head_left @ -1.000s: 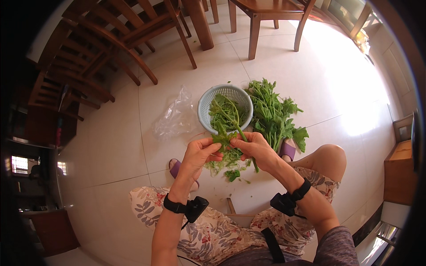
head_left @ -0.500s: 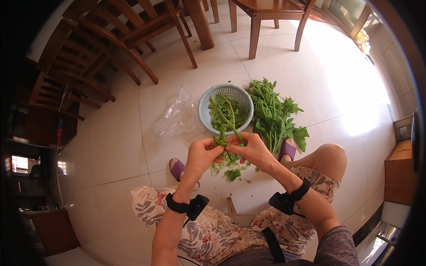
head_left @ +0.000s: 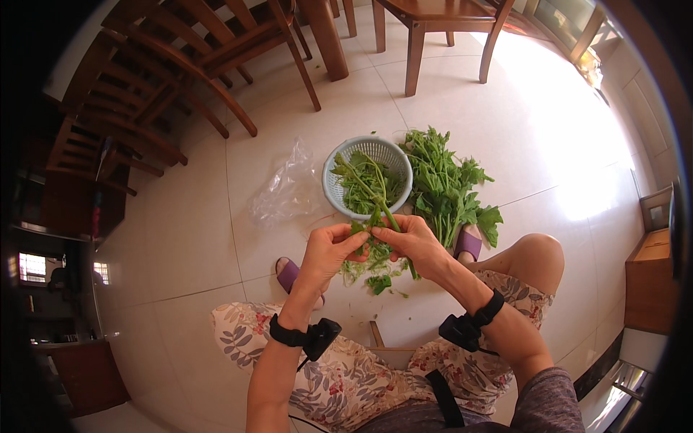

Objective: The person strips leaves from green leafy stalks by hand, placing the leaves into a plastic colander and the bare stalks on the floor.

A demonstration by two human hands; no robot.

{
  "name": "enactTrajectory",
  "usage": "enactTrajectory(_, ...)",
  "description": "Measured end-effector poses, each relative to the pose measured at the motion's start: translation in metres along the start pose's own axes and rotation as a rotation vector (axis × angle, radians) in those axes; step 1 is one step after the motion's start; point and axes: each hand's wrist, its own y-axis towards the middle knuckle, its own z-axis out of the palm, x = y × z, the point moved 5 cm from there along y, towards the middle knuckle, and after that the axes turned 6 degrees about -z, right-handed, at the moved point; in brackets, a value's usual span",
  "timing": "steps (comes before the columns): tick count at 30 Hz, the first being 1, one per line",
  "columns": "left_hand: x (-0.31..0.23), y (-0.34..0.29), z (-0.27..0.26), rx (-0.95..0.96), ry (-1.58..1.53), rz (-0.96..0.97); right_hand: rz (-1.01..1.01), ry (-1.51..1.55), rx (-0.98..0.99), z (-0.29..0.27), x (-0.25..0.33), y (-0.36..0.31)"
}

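Observation:
Between my two hands is a leafy green vegetable stem [head_left: 381,201], its leafy top reaching over a light blue plastic basket [head_left: 329,189]. My left hand [head_left: 327,249] pinches a leaf at the lower part of the stem with thumb and fingers. My right hand [head_left: 413,242] is closed around the stem, thumb toward the left fingertips, with the stem's lower end poking out under the palm. Loose leaves [head_left: 361,195] lie inside the basket. Beneath my hands, peeled strips and scraps [head_left: 378,283] are scattered on the floor.
A heap of leafy stems [head_left: 447,180] lies right of the basket. A crumpled clear plastic bag [head_left: 285,191] is to its left. My feet in purple slippers [head_left: 288,274] flank the scraps. Wooden chairs [head_left: 415,43] stand farther back, more at the left.
The stem has slid down through my right hand, so its lower end now shows below the palm. Both hands stay close together in nearly the same place.

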Motion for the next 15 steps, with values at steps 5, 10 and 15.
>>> enactTrajectory(5, -0.0023, 0.0009, 0.0013, 0.001, -0.039, 0.0, -0.007, 0.043, -0.016, -0.0013, -0.0005, 0.0002)
enactTrajectory(10, -0.0011, 0.0006, -0.0009, -0.003, -0.053, 0.021, -0.011, 0.03, -0.033, -0.0006, 0.0011, 0.0002)
enactTrajectory(15, -0.0043, -0.0002, -0.0003, -0.04, -0.152, 0.027, -0.057, 0.128, -0.074, -0.0038, -0.0033, 0.0017)
